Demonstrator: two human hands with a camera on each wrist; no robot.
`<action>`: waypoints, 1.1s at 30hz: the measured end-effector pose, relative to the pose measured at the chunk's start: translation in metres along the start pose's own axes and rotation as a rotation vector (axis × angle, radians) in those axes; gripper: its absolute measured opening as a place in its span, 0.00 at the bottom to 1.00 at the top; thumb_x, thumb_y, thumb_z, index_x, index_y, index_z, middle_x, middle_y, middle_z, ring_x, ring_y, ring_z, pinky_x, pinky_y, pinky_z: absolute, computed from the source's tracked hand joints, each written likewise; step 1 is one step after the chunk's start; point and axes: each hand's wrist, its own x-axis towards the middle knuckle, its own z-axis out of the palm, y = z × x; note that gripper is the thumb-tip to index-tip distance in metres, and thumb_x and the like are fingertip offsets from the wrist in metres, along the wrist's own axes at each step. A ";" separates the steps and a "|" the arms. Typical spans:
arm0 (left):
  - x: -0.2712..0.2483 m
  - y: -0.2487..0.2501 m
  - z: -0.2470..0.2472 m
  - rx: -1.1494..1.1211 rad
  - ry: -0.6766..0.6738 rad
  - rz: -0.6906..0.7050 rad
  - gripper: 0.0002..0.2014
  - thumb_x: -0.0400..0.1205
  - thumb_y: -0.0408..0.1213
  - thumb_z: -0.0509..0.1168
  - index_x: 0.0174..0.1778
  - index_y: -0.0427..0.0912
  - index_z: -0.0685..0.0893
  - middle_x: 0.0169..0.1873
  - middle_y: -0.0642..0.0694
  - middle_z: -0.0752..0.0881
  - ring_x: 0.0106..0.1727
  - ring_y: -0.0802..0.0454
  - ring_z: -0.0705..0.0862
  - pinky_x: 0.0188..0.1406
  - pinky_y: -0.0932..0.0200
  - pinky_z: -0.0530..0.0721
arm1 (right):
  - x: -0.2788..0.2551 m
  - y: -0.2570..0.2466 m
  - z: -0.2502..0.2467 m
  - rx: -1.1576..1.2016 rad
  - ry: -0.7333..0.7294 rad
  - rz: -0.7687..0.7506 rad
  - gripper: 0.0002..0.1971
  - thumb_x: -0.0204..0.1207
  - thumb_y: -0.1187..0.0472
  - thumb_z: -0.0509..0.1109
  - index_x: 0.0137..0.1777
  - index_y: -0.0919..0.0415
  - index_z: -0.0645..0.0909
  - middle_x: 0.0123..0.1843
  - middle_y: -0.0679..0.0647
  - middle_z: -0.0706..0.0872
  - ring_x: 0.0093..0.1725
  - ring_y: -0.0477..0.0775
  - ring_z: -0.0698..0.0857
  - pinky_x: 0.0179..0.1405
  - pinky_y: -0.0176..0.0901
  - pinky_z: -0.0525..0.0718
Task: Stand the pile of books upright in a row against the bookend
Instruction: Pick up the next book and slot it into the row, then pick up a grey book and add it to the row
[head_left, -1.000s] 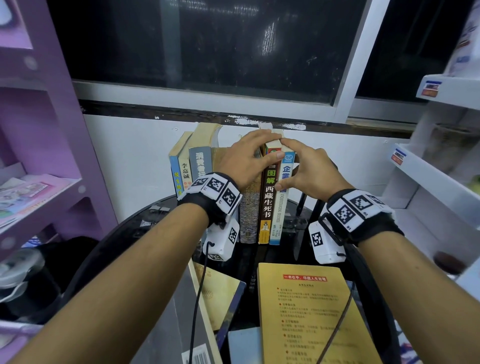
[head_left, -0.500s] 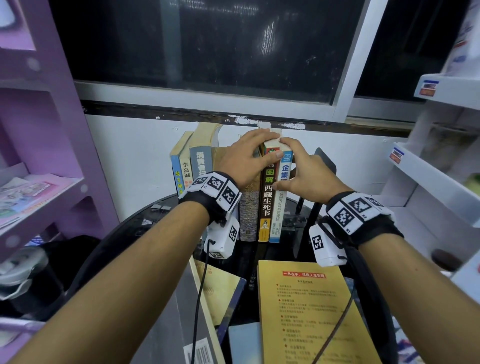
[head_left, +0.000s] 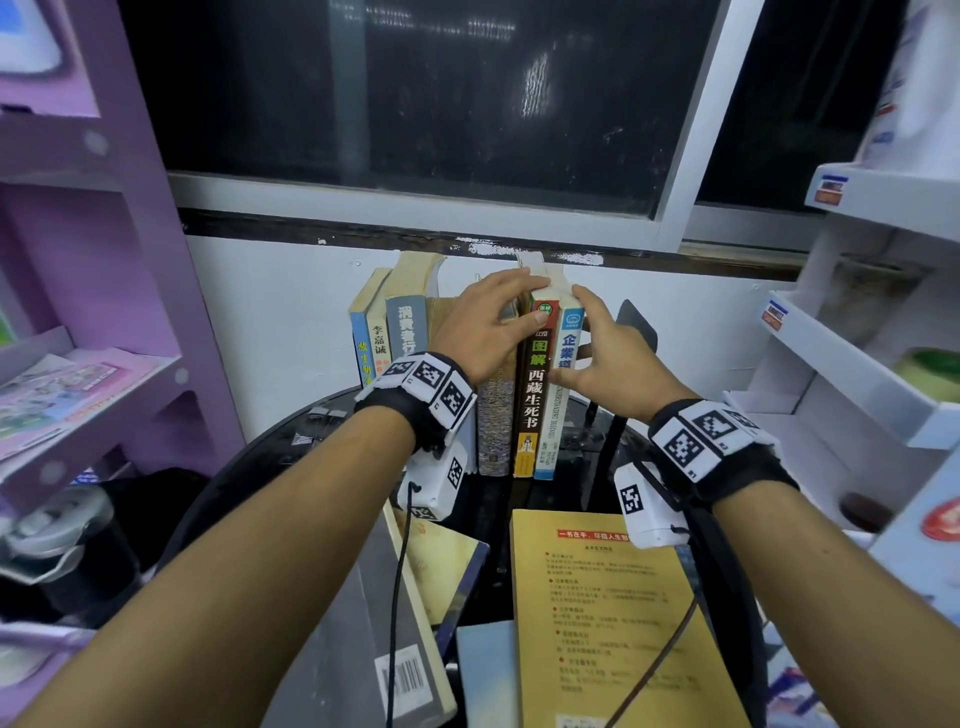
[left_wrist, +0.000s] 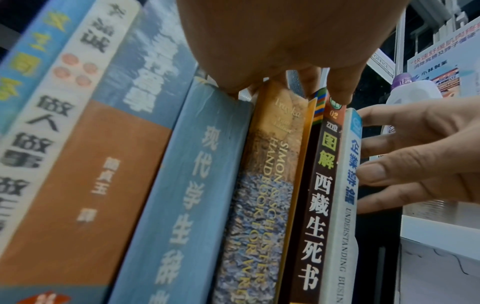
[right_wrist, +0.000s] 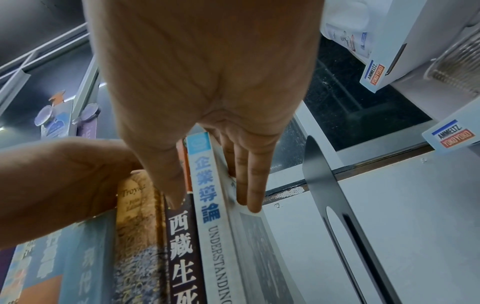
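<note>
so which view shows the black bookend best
The right wrist view: the black bookend shows its rounded top and slots, standing apart from the white-spined book under the right hand. The head view shows only its top edge behind that hand. The left wrist view barely shows it.

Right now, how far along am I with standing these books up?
Done: several books stand in a row. In hand: the left hand steadies the tops while the right hand presses the white-spined book; the black bookend stands apart. Left: the yellow book and others lying flat.
</note>
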 end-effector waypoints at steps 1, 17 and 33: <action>-0.003 0.001 -0.002 -0.011 -0.001 0.002 0.21 0.82 0.49 0.63 0.72 0.51 0.77 0.72 0.48 0.76 0.73 0.51 0.72 0.74 0.39 0.70 | -0.003 -0.002 -0.001 -0.006 -0.001 0.000 0.48 0.73 0.61 0.78 0.84 0.51 0.48 0.65 0.54 0.83 0.49 0.45 0.83 0.38 0.26 0.78; -0.088 0.026 -0.052 0.079 -0.013 -0.041 0.17 0.82 0.45 0.65 0.67 0.46 0.80 0.64 0.49 0.81 0.65 0.56 0.77 0.65 0.58 0.73 | -0.063 -0.036 -0.001 -0.088 0.256 -0.057 0.36 0.74 0.60 0.75 0.79 0.52 0.64 0.70 0.54 0.72 0.64 0.53 0.78 0.62 0.47 0.79; -0.202 -0.028 -0.117 0.028 -0.157 -0.637 0.15 0.78 0.41 0.72 0.60 0.45 0.81 0.57 0.44 0.85 0.57 0.48 0.82 0.64 0.54 0.79 | -0.089 -0.105 0.096 -0.089 -0.332 0.030 0.40 0.75 0.47 0.74 0.83 0.56 0.59 0.81 0.59 0.65 0.79 0.59 0.67 0.74 0.49 0.68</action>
